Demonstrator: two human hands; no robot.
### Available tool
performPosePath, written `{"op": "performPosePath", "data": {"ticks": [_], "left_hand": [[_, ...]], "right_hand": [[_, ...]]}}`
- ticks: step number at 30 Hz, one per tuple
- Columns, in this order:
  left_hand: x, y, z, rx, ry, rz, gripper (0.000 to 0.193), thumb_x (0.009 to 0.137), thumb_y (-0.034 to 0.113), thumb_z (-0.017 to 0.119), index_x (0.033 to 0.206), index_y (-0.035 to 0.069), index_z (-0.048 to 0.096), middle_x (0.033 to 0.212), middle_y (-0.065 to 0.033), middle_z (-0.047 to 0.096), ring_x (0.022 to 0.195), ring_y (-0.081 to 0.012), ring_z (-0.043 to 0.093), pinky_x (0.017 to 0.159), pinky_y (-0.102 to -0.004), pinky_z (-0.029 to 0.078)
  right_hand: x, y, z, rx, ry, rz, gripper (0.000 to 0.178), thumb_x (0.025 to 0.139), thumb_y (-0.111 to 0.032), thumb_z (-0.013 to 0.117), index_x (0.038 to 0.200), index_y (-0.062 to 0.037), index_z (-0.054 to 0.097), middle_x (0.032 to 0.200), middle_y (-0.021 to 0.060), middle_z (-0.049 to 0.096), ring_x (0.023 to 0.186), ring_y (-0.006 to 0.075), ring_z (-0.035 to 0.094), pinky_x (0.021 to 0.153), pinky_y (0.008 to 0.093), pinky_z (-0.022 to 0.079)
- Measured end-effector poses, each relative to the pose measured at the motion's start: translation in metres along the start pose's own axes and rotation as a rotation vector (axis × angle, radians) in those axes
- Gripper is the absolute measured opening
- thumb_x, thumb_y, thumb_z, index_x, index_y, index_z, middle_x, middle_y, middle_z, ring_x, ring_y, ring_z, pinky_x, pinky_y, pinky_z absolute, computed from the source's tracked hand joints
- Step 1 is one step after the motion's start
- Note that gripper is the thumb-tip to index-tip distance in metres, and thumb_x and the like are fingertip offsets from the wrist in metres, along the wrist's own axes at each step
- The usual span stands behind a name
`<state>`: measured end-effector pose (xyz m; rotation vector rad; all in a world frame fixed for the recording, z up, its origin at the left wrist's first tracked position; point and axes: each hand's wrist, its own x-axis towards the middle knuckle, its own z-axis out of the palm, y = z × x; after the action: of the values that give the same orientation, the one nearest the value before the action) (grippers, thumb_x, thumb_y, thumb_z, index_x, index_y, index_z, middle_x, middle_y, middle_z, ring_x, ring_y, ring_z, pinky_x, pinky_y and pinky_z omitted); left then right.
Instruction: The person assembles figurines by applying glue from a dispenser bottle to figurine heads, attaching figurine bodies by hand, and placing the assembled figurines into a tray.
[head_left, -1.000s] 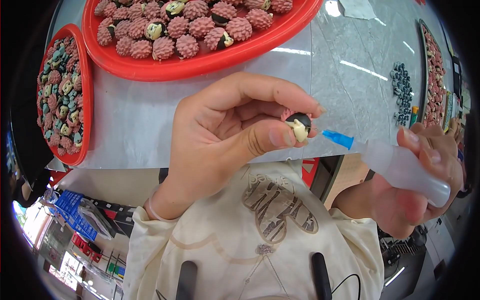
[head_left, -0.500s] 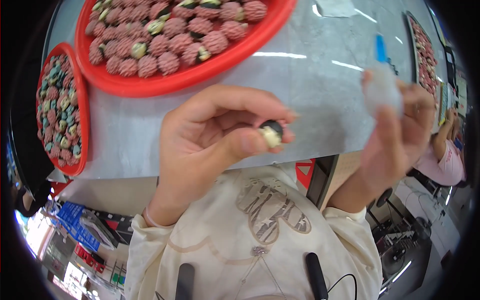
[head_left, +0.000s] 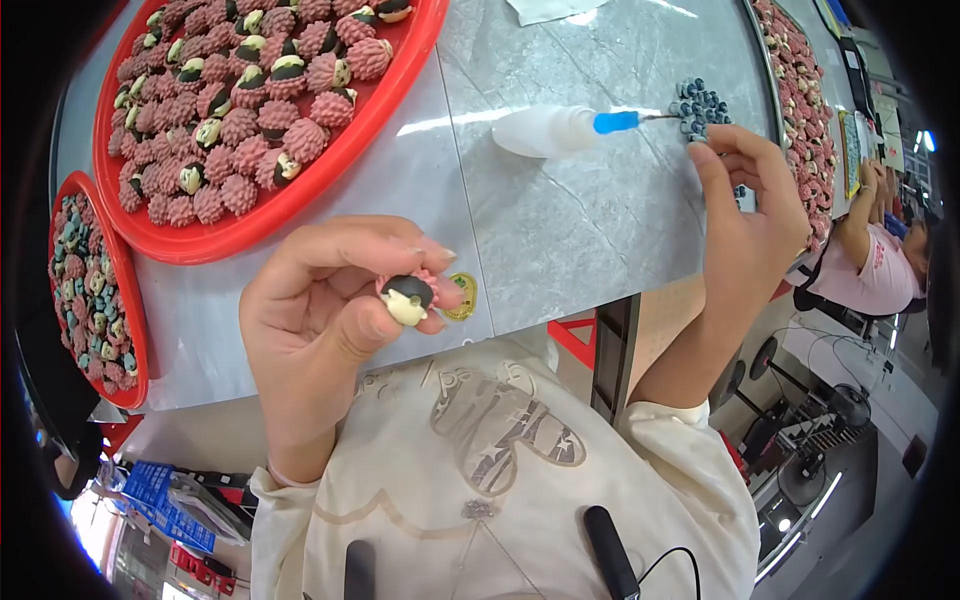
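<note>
My left hand (head_left: pixel 325 320) pinches a small figurine (head_left: pixel 408 298) between thumb and fingers. It has a cream face part, a black cap-like part and a pink ridged body mostly hidden by the fingers. My right hand (head_left: pixel 750 195) reaches to a cluster of small dark blue pieces (head_left: pixel 705 103) on the table. Thumb and forefinger close on one small blue piece (head_left: pixel 697 138) at the cluster's near edge. A translucent white squeeze bottle (head_left: pixel 545 132) with a blue nozzle and thin metal tip lies on its side, its tip pointing at the cluster.
A large red tray (head_left: pixel 270 215) of pink ridged figurines stands at the far left, a smaller red tray (head_left: pixel 130 350) of mixed pieces beside it. A metal tray (head_left: pixel 768 60) of pink pieces lies right. A gold round sticker (head_left: pixel 461 297) is near my left hand. Another person (head_left: pixel 880 265) sits at far right.
My right hand has put the squeeze bottle down on the table and moved to the blue pieces. My left hand still holds the figurine, now turned with its cream face showing more. The view has shifted.
</note>
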<state>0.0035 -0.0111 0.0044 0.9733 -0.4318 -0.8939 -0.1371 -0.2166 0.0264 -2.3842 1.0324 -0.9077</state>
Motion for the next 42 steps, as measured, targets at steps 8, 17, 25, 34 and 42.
{"op": "performPosePath", "data": {"ticks": [8, 17, 25, 34, 42], "left_hand": [[-0.001, 0.000, 0.000, -0.012, -0.026, 0.015, 0.028, 0.079, 0.014, 0.062, 0.096, -0.006, 0.052, 0.093, -0.0182, 0.057, 0.077, -0.0206, 0.059, 0.064, -0.0276, 0.049], [-0.001, 0.001, 0.000, 0.036, -0.003, -0.029, 0.033, 0.077, 0.024, 0.064, 0.096, -0.001, 0.051, 0.092, -0.0158, 0.054, 0.074, -0.0186, 0.060, 0.058, -0.0218, 0.049], [-0.003, -0.001, 0.000, -0.040, -0.009, -0.044, 0.033, 0.077, 0.020, 0.065, 0.096, -0.002, 0.051, 0.093, -0.0180, 0.055, 0.076, -0.0195, 0.060, 0.062, -0.0235, 0.050], [-0.002, -0.006, -0.004, -0.066, -0.071, 0.021, 0.032, 0.075, 0.017, 0.066, 0.096, -0.003, 0.050, 0.094, -0.0168, 0.054, 0.078, -0.0195, 0.059, 0.067, -0.0272, 0.050], [-0.002, -0.003, -0.001, -0.104, -0.010, -0.028, 0.035, 0.073, 0.021, 0.068, 0.092, -0.002, 0.050, 0.090, -0.0143, 0.056, 0.077, -0.0176, 0.059, 0.064, -0.0253, 0.051]], "right_hand": [[0.001, 0.006, 0.008, -0.255, -0.069, 0.024, 0.014, 0.070, 0.002, 0.061, 0.084, 0.0004, 0.059, 0.067, 0.0034, 0.056, 0.055, 0.0075, 0.048, 0.054, 0.0210, 0.039], [-0.004, -0.012, -0.019, 0.662, -0.259, 0.014, 0.022, 0.073, 0.008, 0.051, 0.093, 0.0047, 0.058, 0.092, 0.0132, 0.055, 0.066, 0.0125, 0.052, 0.056, 0.0218, 0.042], [-0.019, -0.034, -0.002, 0.767, -0.504, -0.191, 0.020, 0.081, -0.014, 0.057, 0.094, 0.0004, 0.055, 0.102, 0.0175, 0.051, 0.073, 0.0165, 0.049, 0.057, 0.0238, 0.041], [-0.033, -0.061, 0.019, 1.035, -0.669, 0.054, 0.021, 0.076, -0.007, 0.061, 0.092, 0.0028, 0.053, 0.096, 0.0202, 0.051, 0.066, 0.0157, 0.054, 0.056, 0.0200, 0.047], [-0.034, -0.062, 0.025, 1.030, -0.647, -0.062, 0.019, 0.075, -0.002, 0.059, 0.091, 0.0053, 0.052, 0.090, 0.0208, 0.054, 0.075, 0.0203, 0.058, 0.063, 0.0231, 0.050]]}}
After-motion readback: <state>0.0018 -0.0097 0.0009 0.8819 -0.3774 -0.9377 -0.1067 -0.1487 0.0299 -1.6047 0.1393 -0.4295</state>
